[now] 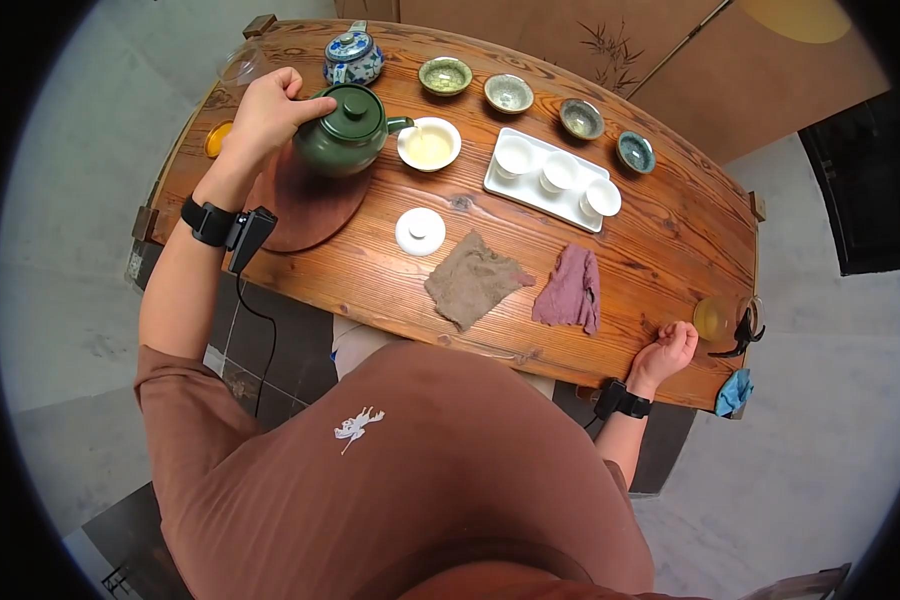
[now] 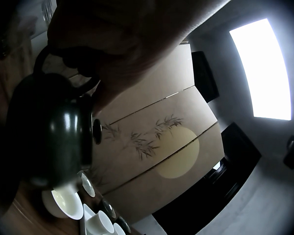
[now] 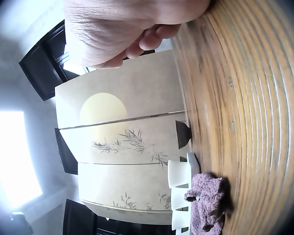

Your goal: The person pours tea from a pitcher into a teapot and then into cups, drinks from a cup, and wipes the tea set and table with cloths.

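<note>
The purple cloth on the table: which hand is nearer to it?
Right. The right hand rests at the table edge just beside the purple cloth; the left hand is far across, holding the green teapot.

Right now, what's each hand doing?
Left hand: gripping the green teapot by its handle.
Right hand: resting on the table edge, fingers loosely curled, holding nothing.

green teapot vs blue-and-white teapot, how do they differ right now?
The dark green glazed teapot is plain, larger in view, tilted with its spout over the wide white bowl, and gripped at the handle by the left hand. The blue-and-white patterned teapot is smaller, stands upright at the wooden table far edge, and no hand touches it. Both are round, lidded ceramic pots.
</note>
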`<state>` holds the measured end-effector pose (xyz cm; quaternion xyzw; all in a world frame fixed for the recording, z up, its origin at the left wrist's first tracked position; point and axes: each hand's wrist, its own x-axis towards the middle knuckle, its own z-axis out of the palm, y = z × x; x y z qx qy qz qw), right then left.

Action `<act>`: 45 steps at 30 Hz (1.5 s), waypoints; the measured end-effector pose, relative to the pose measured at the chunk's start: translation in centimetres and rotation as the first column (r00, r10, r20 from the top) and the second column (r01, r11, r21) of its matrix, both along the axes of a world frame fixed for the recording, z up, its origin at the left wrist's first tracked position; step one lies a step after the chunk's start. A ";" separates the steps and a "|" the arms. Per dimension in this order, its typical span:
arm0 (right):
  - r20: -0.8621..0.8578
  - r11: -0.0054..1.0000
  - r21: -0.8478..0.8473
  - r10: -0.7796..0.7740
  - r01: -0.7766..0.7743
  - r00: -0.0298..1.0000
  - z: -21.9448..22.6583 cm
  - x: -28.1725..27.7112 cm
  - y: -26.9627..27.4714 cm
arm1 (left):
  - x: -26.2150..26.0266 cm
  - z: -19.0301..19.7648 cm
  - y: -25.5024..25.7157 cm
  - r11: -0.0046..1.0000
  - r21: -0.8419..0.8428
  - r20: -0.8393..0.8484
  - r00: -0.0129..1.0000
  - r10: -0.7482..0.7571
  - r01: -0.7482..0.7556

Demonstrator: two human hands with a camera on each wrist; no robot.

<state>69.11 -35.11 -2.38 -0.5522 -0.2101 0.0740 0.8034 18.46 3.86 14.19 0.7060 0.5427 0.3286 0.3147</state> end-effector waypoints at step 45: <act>0.005 1.000 0.008 -0.002 0.002 1.000 -0.2 0.1 0.0 | 1.9 4.6 0.3 0.995 0.081 -0.068 0.996 -0.051 0.056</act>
